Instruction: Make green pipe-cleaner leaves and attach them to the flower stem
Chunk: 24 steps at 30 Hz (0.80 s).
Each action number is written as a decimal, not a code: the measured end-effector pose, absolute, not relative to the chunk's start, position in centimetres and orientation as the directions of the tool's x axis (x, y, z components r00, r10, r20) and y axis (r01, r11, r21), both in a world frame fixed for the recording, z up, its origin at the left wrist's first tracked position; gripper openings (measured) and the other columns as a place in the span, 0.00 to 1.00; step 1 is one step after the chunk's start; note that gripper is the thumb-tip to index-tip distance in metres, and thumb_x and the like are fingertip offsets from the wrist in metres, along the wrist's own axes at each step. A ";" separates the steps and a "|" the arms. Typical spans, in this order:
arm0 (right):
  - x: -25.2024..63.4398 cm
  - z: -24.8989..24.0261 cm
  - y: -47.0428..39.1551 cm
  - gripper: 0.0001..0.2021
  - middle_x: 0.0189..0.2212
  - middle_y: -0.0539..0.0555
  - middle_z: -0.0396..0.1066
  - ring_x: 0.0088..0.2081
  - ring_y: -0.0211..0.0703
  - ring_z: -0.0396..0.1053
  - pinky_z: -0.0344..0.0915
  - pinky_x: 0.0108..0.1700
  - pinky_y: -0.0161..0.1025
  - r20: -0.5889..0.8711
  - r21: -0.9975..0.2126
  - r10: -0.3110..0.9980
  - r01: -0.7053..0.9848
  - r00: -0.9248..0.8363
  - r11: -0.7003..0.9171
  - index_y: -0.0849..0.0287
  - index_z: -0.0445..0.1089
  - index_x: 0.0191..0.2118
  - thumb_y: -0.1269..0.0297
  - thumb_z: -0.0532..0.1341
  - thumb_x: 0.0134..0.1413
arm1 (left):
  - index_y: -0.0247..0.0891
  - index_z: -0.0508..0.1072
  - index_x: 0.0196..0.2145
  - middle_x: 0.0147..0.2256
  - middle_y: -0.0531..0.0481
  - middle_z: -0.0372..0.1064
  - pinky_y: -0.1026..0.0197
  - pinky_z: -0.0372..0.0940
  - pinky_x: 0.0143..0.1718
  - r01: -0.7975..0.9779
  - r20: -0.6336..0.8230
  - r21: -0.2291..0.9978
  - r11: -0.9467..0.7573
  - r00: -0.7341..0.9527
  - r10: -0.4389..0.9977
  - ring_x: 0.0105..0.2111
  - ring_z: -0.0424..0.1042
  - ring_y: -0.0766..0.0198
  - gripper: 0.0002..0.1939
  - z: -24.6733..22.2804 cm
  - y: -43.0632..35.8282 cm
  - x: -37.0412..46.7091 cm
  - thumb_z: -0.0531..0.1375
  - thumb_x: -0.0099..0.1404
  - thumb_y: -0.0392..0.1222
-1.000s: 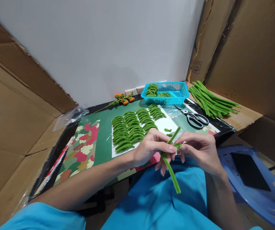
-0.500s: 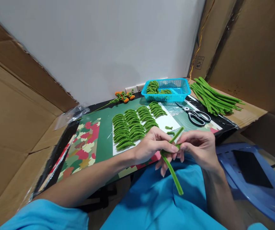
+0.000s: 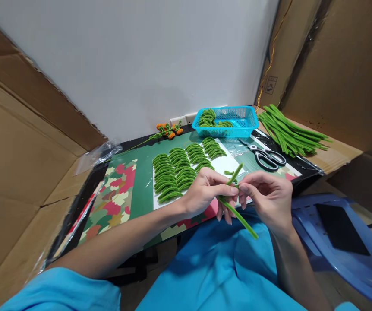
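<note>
A green pipe cleaner is pinched between the thumb and fingers of my left hand. One end sticks up past the fingers, and the long end slants down to the right over my lap. The fingertips of my right hand are closed on the same pipe cleaner, close beside the left thumb; the bit between them is mostly hidden. Behind my hands, rows of curved green pipe-cleaner pieces lie on a white sheet. A small twisted green piece rests on the sheet's right part.
A blue basket with more green pieces stands at the back. Scissors lie right of the sheet, before a bundle of long green pipe cleaners. An orange-flowered stem lies at the back. A blue plastic chair is at my right.
The pipe cleaner's long end has swung up and to the right. Both hands have stayed close together, and the left fingers have curled in slightly.
</note>
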State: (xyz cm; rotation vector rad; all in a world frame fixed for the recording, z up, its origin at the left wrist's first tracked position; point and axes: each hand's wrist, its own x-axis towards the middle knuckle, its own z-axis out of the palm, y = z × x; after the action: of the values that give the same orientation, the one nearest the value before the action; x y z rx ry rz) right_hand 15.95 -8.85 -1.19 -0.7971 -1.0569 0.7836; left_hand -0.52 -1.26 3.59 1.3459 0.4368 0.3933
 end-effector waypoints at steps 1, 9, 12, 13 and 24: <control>15.9 -1.1 -8.9 0.04 0.21 0.49 0.76 0.18 0.37 0.72 0.71 0.19 0.31 0.430 -0.860 0.845 -0.141 0.317 0.491 0.58 0.80 0.33 0.68 0.72 0.60 | 0.27 0.82 0.30 0.24 0.43 0.79 0.66 0.69 0.16 -0.029 -0.057 0.988 0.155 0.849 0.525 0.19 0.79 0.58 0.14 3.6 -1.3 -0.5 0.67 0.68 0.42; 17.4 -1.4 -8.5 0.06 0.29 0.51 0.78 0.22 0.38 0.74 0.73 0.21 0.33 0.389 -0.876 0.851 -0.144 0.353 0.461 0.55 0.81 0.46 0.63 0.67 0.67 | 0.30 0.76 0.38 0.31 0.42 0.81 0.67 0.71 0.17 -0.055 -0.004 0.995 0.077 0.789 0.614 0.20 0.80 0.60 0.16 3.2 -1.4 0.1 0.66 0.72 0.49; 17.9 -1.7 -8.5 0.08 0.30 0.51 0.78 0.24 0.39 0.75 0.75 0.23 0.33 0.405 -0.885 0.883 -0.143 0.235 0.444 0.54 0.80 0.48 0.65 0.69 0.65 | 0.34 0.71 0.47 0.30 0.46 0.81 0.67 0.69 0.14 -0.106 0.025 0.991 0.086 0.762 0.646 0.19 0.80 0.58 0.18 3.3 -1.3 0.2 0.66 0.72 0.52; 17.9 -1.8 -8.6 0.09 0.30 0.51 0.78 0.24 0.39 0.75 0.75 0.23 0.33 0.418 -0.883 0.888 -0.141 0.193 0.447 0.54 0.80 0.48 0.66 0.70 0.63 | 0.35 0.69 0.48 0.29 0.48 0.80 0.67 0.69 0.13 -0.121 0.034 0.989 0.087 0.755 0.655 0.18 0.79 0.57 0.19 3.3 -1.2 0.2 0.66 0.72 0.53; 16.5 -1.5 -8.5 0.04 0.24 0.48 0.75 0.22 0.36 0.71 0.70 0.22 0.31 0.507 -0.831 0.791 -0.049 0.343 0.554 0.55 0.83 0.38 0.71 0.70 0.62 | 0.37 0.67 0.41 0.29 0.48 0.79 0.70 0.64 0.14 -0.042 0.028 0.999 0.007 0.769 0.639 0.15 0.73 0.67 0.17 3.7 -2.0 0.0 0.62 0.75 0.54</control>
State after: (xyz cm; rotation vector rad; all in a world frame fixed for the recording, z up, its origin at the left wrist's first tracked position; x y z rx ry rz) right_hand 16.53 -8.46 -1.54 -0.8250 -1.0917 0.6347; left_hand 0.00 -2.03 3.68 1.4809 0.5111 0.5699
